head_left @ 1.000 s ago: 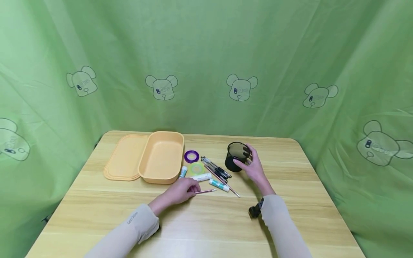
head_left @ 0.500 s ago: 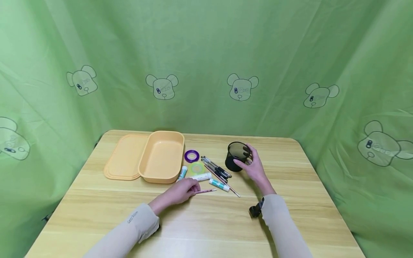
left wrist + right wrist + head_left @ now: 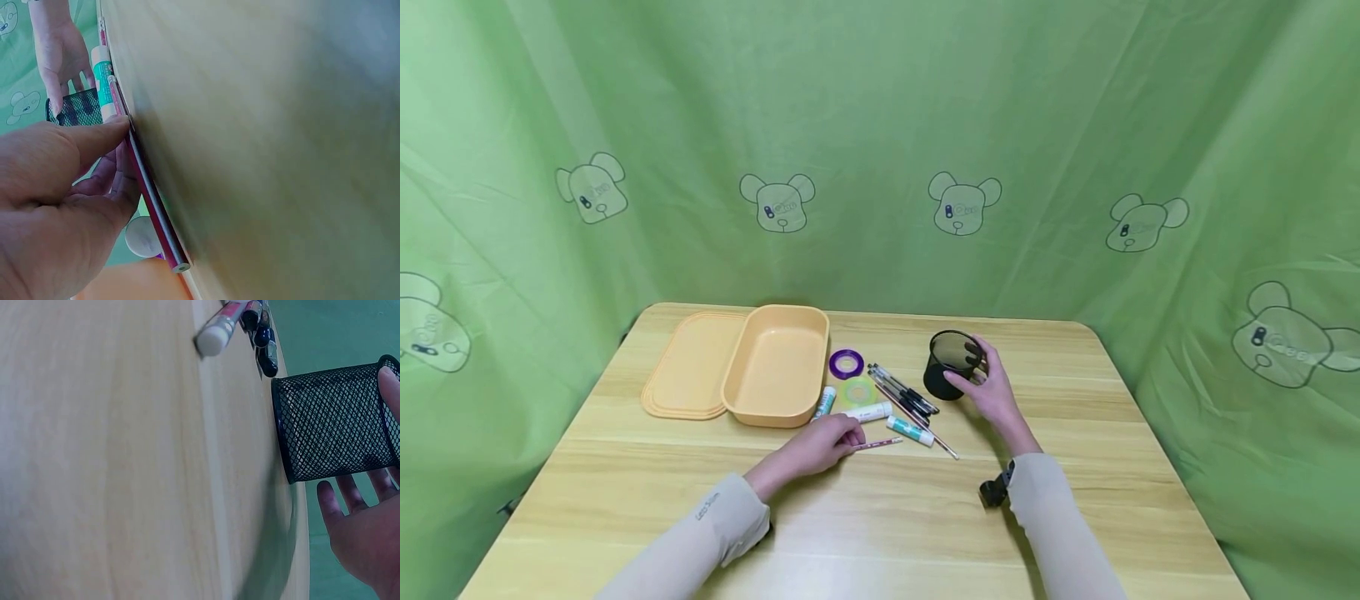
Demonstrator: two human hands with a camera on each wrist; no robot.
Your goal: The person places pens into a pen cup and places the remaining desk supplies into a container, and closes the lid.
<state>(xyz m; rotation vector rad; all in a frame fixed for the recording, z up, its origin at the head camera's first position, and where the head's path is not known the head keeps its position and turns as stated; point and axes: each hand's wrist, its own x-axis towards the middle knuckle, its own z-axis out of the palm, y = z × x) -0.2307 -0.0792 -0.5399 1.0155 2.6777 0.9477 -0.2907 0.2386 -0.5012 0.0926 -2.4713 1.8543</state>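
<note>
My left hand pinches a red pencil between thumb and fingers, low over the table. Seen from the left wrist, the pencil runs along the tabletop, its flat end towards the camera. A black mesh pen holder stands upright at the right, gripped by my right hand with the thumb near its rim. In the right wrist view the fingers reach round the side of the mesh pen holder. Between the hands lie several black pens, a second pencil and a teal-and-white glue stick.
An orange box without its cover stands left of the hands, beside its flat lid. Near it are a purple tape roll, a yellow-green tape roll, a white tube and another glue stick. Green curtains surround the table.
</note>
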